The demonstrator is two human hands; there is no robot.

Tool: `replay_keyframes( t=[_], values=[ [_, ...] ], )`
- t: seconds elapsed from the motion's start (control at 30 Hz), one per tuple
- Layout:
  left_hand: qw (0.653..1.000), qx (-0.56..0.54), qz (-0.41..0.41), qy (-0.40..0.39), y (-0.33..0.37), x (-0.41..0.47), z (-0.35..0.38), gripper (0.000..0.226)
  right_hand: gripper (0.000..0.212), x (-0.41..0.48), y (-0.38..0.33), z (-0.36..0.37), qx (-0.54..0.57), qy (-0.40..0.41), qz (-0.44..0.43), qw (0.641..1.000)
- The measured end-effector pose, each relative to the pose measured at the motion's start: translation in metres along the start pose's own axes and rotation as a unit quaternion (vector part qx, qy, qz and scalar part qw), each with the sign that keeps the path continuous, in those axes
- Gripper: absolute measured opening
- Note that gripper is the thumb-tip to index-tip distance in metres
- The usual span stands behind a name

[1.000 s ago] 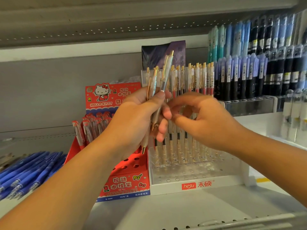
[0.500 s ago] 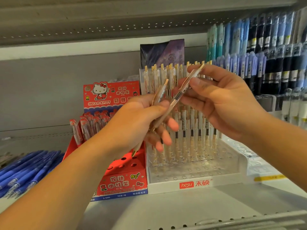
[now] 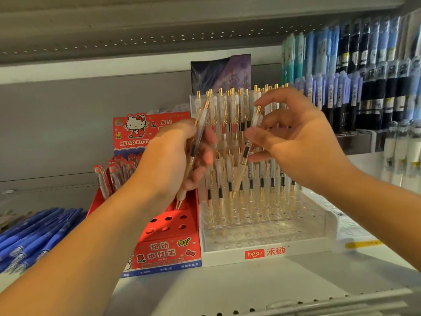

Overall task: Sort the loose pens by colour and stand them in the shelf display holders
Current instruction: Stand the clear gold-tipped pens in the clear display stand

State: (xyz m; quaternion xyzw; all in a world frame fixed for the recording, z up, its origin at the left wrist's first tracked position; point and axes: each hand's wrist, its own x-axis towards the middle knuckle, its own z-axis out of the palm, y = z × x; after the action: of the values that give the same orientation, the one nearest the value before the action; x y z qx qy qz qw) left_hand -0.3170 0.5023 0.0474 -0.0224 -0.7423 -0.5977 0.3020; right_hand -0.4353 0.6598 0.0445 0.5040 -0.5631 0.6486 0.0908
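Since half a second earlier, the right hand (image 3: 303, 142) had drawn its pen (image 3: 242, 167) away from the left hand (image 3: 180, 160) and swung it nearly upright, tip down above the clear hesu display holder (image 3: 328, 224). Its grip pinched the barrel mid-length; the left grip was closed round a second pen (image 3: 200, 124). Both pens seemed light, stiff and probably slippery, so best held mid-barrel. They had frosted clear barrels, gold clips and tips, and dark ink cores.
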Motion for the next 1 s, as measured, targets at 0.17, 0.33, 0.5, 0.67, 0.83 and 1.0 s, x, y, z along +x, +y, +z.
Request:
replay_keyframes(
  t=[0.17, 0.33, 0.5, 0.67, 0.83, 1.0],
  values=[
    [0.999, -0.018, 0.031, 0.008, 0.002, -0.002, 0.002, 0.025, 0.039, -0.001, 0.007, 0.005, -0.027, -0.031, 0.015, 0.999],
    [0.997, 0.019, 0.075, 0.030, 0.003, 0.000, 0.003, 0.013, 0.038, -0.003, 0.012, 0.008, -0.066, -0.051, 0.027, 0.996],
    [0.993, 0.050, 0.092, 0.051, 0.003, -0.003, 0.006, 0.017, 0.037, -0.002, 0.013, 0.007, -0.115, -0.102, 0.033, 0.988],
    [0.991, 0.068, 0.108, 0.045, 0.001, -0.002, 0.006, 0.017, 0.035, -0.006, 0.016, 0.010, -0.177, -0.184, 0.051, 0.966],
    [0.992, 0.040, 0.109, 0.053, 0.001, -0.001, 0.005, 0.037, 0.032, -0.004, 0.015, 0.007, -0.225, -0.179, 0.036, 0.957],
    [0.992, 0.055, 0.108, 0.029, 0.001, -0.004, 0.006, 0.040, 0.021, -0.002, 0.004, 0.002, -0.210, -0.117, -0.025, 0.970]
  ],
)
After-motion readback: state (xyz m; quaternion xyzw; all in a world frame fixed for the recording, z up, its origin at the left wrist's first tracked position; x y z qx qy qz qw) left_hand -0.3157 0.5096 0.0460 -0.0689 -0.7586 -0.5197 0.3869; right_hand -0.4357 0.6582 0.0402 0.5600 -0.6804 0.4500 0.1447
